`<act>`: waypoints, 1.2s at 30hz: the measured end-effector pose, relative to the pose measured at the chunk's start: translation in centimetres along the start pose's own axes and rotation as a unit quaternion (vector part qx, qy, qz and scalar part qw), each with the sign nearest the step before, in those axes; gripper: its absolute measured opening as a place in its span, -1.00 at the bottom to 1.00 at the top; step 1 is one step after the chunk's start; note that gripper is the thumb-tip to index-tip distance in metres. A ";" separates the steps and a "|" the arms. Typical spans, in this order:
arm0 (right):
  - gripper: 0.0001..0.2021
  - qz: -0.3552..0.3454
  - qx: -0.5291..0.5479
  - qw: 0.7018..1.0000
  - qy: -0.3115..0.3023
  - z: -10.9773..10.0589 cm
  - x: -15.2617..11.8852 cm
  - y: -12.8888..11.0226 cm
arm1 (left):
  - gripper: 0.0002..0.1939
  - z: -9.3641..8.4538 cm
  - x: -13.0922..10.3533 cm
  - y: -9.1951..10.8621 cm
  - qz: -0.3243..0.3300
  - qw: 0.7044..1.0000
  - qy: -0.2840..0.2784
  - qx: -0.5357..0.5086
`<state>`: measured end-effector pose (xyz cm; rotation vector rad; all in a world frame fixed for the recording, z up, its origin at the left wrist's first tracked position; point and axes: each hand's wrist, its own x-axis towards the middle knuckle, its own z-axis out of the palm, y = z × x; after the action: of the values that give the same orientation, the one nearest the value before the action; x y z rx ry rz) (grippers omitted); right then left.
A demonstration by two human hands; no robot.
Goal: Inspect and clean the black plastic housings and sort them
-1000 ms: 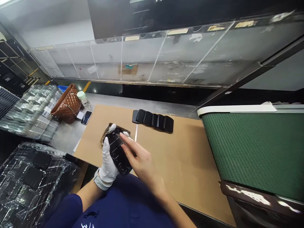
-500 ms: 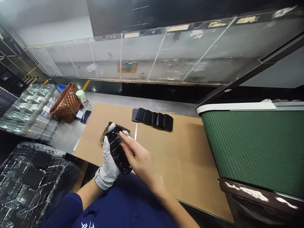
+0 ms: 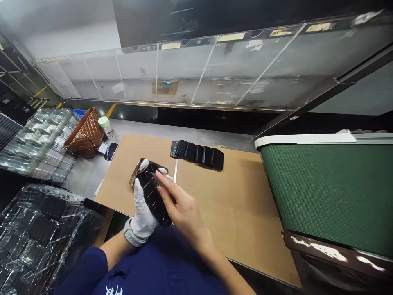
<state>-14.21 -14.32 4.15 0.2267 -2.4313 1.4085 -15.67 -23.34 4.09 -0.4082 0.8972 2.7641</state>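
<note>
Clearly ribbed; oblong — a black part [image 3: 156, 200] in left hand [image 3: 143, 215].

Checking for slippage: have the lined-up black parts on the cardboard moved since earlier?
No: the black parts keep the same place beside the white strip.

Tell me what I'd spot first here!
Probably the big green belt on the right. Then, near the middle, the white-gloved left hand holds a black part, with the bare right hand over it. A brown bag stands at left, beside a bottle.
</note>
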 end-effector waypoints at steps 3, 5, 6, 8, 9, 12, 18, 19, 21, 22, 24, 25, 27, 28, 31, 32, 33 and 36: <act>-0.62 0.001 -0.004 1.000 -0.002 0.0 0.0 0.0 | -0.47 -0.1 0.0 0.0 -0.011 1.000 -0.001 -0.007; -0.62 0.001 -0.006 1.000 -0.004 0.0 0.0 0.1 | -0.46 -0.1 0.0 0.0 -0.018 1.000 0.004 -0.008; -0.62 -0.001 -0.006 1.000 -0.004 0.0 0.0 0.1 | -0.46 -0.1 0.0 0.0 -0.016 1.000 0.006 -0.007; -0.63 -0.002 -0.005 1.000 -0.004 0.1 0.0 0.2 | -0.46 0.0 0.0 0.0 -0.005 1.000 0.003 -0.003; -0.63 -0.002 -0.004 1.000 -0.003 0.1 -0.1 0.2 | -0.47 0.0 0.1 0.0 0.003 1.000 -0.002 -0.001; -0.63 0.004 0.004 1.000 -0.001 0.2 -0.1 0.4 | -0.48 0.0 0.1 -0.1 0.014 1.000 -0.010 0.004; -0.63 0.010 0.031 0.999 0.006 0.4 -0.3 0.4 | -0.44 -0.2 0.0 -0.1 -0.007 1.000 0.003 0.021; -0.64 0.009 0.033 0.999 0.008 0.4 -0.3 0.4 | -0.43 -0.3 -0.1 -0.1 -0.009 1.000 0.005 0.022; -0.64 0.009 0.035 0.999 0.009 0.5 -0.4 0.4 | -0.43 -0.3 -0.1 -0.1 -0.010 1.000 0.004 0.022; -0.64 0.010 0.035 0.999 0.009 0.5 -0.4 0.4 | -0.43 -0.2 -0.1 -0.1 -0.008 1.000 0.003 0.021; -0.63 0.010 0.034 0.999 0.006 0.5 -0.5 0.5 | -0.44 -0.2 -0.1 -0.1 0.001 1.000 0.000 0.019; -0.63 0.011 0.033 0.999 0.005 0.5 -0.5 0.5 | -0.45 -0.1 -0.1 -0.1 0.007 1.000 -0.001 0.019; -0.63 0.010 0.029 1.000 0.003 0.5 -0.5 0.6 | -0.46 -0.1 -0.1 -0.1 0.018 1.000 -0.005 0.021; -0.63 0.010 0.026 1.000 0.003 0.5 -0.5 0.7 | -0.47 -0.1 -0.1 -0.1 0.024 0.999 -0.008 0.024; -0.63 0.009 0.014 1.000 -0.002 0.6 -0.5 0.7 | -0.50 -0.1 0.0 -0.1 0.036 0.999 -0.018 0.029; -0.63 0.009 0.011 1.000 -0.005 0.5 -0.5 0.7 | -0.51 -0.1 0.0 -0.1 0.037 0.999 -0.018 0.029; -0.63 0.009 0.008 1.000 -0.010 0.5 -0.5 0.7 | -0.52 -0.1 0.0 0.0 0.036 0.999 -0.014 0.028; -0.62 0.006 0.007 1.000 -0.022 0.5 -0.5 0.7 | -0.53 0.0 0.0 0.1 0.039 0.999 0.006 0.029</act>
<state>-14.06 -14.40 3.19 0.2477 -2.4629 1.4398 -15.71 -23.42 4.15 -0.3891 1.0158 2.7998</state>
